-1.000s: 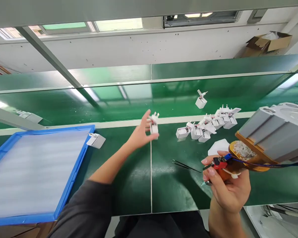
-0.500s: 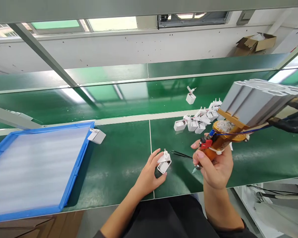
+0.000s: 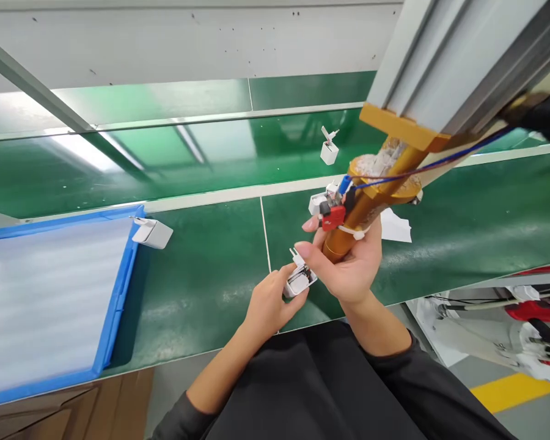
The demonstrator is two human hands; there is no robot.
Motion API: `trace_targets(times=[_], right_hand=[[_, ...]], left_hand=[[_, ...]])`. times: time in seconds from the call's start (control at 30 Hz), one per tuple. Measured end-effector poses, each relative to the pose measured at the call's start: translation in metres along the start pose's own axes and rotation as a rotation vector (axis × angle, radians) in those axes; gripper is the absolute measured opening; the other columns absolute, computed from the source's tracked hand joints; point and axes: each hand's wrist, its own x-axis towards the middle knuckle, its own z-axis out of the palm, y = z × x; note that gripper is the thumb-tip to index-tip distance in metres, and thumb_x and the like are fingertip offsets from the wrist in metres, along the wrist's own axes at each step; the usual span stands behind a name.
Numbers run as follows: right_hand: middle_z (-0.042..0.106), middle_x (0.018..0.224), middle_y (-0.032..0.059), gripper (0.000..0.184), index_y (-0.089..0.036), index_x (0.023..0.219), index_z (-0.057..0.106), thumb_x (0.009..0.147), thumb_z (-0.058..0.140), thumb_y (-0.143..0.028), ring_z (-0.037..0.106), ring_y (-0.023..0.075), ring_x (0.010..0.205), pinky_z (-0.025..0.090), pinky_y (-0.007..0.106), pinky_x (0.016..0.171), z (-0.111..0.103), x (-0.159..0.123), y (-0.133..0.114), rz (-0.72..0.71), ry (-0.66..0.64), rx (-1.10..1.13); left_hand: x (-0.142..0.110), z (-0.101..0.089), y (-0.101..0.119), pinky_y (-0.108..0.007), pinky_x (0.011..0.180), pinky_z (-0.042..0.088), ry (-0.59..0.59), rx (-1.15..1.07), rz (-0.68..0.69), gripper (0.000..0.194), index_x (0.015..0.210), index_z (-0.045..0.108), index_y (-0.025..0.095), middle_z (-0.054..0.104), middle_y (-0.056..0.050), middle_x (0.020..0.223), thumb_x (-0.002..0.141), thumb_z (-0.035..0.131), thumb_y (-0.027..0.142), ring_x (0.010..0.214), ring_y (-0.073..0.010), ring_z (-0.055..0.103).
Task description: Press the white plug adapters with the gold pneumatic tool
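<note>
Near the front edge of the green tabletop [image 3: 201, 287], the left hand [image 3: 268, 305] grips a small white plug [image 3: 299, 280]. Just beside it, the right hand [image 3: 348, 266] is closed around a gold-coloured tool [image 3: 355, 220] hanging from above. Farther back, another white plug [image 3: 152, 232] rests against a blue tray [image 3: 117, 293].

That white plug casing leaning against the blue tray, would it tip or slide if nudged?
The white plug casing rests tilted against the blue tray, so it probably topples easily. It looks small, hollow plastic, likely light. The green bench looks smooth, so it may slide.
</note>
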Motion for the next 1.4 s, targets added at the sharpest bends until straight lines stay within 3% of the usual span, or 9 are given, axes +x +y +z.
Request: trace_targets(times=[0.2, 0.33, 0.47, 0.73, 0.93, 1.13, 1.27, 1.33, 1.4], right_hand=[[0.064, 0.085, -0.0034, 0.045, -0.027, 0.105, 0.049, 0.072, 0.08, -0.024, 0.052, 0.0076, 0.05, 0.043, 0.022, 0.041, 0.007, -0.003, -0.005, 0.037, 0.018, -0.041], [0.06, 0.078, -0.003, 0.044, -0.027, 0.102, 0.05, 0.07, 0.079, -0.022, 0.062, 0.0143, 0.066, 0.043, 0.022, 0.042, 0.004, -0.006, -0.008, 0.074, 0.038, -0.066], [0.058, 0.073, -0.0055, 0.036, -0.027, 0.104, 0.049, 0.076, 0.07, -0.02, 0.056, 0.0112, 0.057, 0.046, 0.024, 0.046, -0.001, -0.008, -0.006, 0.076, 0.019, -0.093], [0.059, 0.075, -0.0059, 0.036, -0.028, 0.107, 0.048, 0.078, 0.068, -0.021, 0.047, 0.008, 0.048, 0.042, 0.024, 0.044, 0.0, -0.009, -0.005, 0.081, 0.018, -0.041], [0.053, 0.064, -0.0099, 0.038, -0.028, 0.105, 0.047, 0.078, 0.073, -0.023, 0.044, 0.0076, 0.044, 0.044, 0.025, 0.045, 0.001, -0.008, -0.006, 0.053, 0.007, -0.044], [0.057, 0.072, -0.0061, 0.044, -0.029, 0.108, 0.047, 0.077, 0.077, -0.031, 0.05, 0.0097, 0.049, 0.041, 0.024, 0.04, 0.004, -0.005, -0.007, 0.016, 0.0, -0.043], [0.058, 0.081, -0.0025, 0.048, -0.028, 0.109, 0.049, 0.073, 0.081, -0.032, 0.059, 0.0151, 0.063, 0.057, 0.038, 0.063, 0.009, -0.003, -0.006, -0.014, 0.026, -0.09], [0.058, 0.082, -0.0017, 0.049, -0.029, 0.109, 0.05, 0.072, 0.081, -0.032, 0.063, 0.0189, 0.073, 0.059, 0.045, 0.075, 0.011, -0.002, -0.005, -0.034, 0.032, -0.098], [0.057, 0.081, -0.0023, 0.047, -0.029, 0.108, 0.05, 0.072, 0.081, -0.033, 0.064, 0.0199, 0.076, 0.059, 0.045, 0.076, 0.012, -0.002, -0.006, -0.039, 0.044, -0.109]], left_hand=[[0.004, -0.019, 0.012, -0.022, 0.057, 0.044, 0.035, -0.093, 0.006, 0.025, 0.106, 0.063, 0.018, 0.065, 0.001, 0.074, 0.082, 0.059, 0.025, 0.06, -0.0138, 0.058], [0.007, -0.025, 0.017, -0.021, 0.054, 0.041, 0.026, -0.096, 0.026, 0.024, 0.104, 0.064, 0.018, 0.063, 0.002, 0.071, 0.081, 0.06, 0.024, 0.058, -0.0127, 0.055], [0.009, -0.027, 0.02, -0.021, 0.053, 0.04, 0.0, -0.068, 0.049, 0.027, 0.107, 0.064, 0.017, 0.063, 0.002, 0.071, 0.081, 0.06, 0.024, 0.057, -0.0128, 0.055], [0.006, -0.024, 0.021, -0.022, 0.055, 0.043, -0.027, -0.058, 0.036, 0.024, 0.104, 0.064, 0.018, 0.064, 0.001, 0.072, 0.081, 0.059, 0.025, 0.058, -0.0137, 0.057], [0.006, -0.021, 0.02, -0.024, 0.054, 0.043, -0.016, -0.025, 0.046, 0.025, 0.105, 0.064, 0.017, 0.063, 0.0, 0.069, 0.083, 0.058, 0.028, 0.057, -0.0149, 0.057], [0.002, -0.002, 0.012, -0.027, 0.059, 0.048, -0.006, -0.024, -0.025, 0.03, 0.109, 0.064, 0.019, 0.068, -0.001, 0.072, 0.082, 0.059, 0.03, 0.061, -0.0177, 0.062], [0.003, 0.014, 0.015, -0.03, 0.067, 0.053, -0.013, -0.065, -0.142, 0.026, 0.105, 0.063, 0.02, 0.072, -0.003, 0.083, 0.082, 0.061, 0.032, 0.074, -0.0208, 0.069], [0.005, 0.019, 0.019, -0.031, 0.07, 0.055, -0.007, -0.1, -0.161, 0.024, 0.102, 0.062, 0.02, 0.072, -0.004, 0.085, 0.082, 0.062, 0.034, 0.078, -0.0221, 0.07], [0.006, 0.022, 0.022, -0.033, 0.074, 0.057, 0.019, -0.148, -0.148, 0.026, 0.103, 0.062, 0.02, 0.073, -0.005, 0.088, 0.082, 0.064, 0.036, 0.081, -0.0228, 0.071]])
